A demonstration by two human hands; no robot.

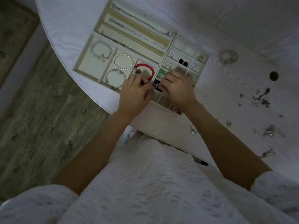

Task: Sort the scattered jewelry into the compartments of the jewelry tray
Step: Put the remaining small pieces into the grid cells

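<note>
Both hands met over the near end of the jewelry tray [103, 30], which sat on the white table [226, 21] close to its curved left edge. The left hand [135, 92] and the right hand [177, 88] had their fingers curled toward each other, and between the fingertips they pinched a small dark, shiny piece [156, 85]; what kind of piece it was could not be told. It hung just above the small square compartments at the tray's near side.

In the tray, a red bead bracelet [145, 70] lay in the compartment just beyond the left hand, partly hidden by its fingers. A pearl bracelet [123, 61] and a silver bead bracelet [115, 79] shared the next compartment, and a pale bead bracelet [101, 50] lay in the one nearest the table's left edge. Thin chains [139, 35] stretched along the long slots at the tray's far side. A pair of black studs [183, 62] and other small earrings sat in the square cells.

Toward the table's right edge, loose jewelry [262, 97] lay scattered, well apart from the tray, and a pale bracelet [228, 57] rested farther back.
</note>
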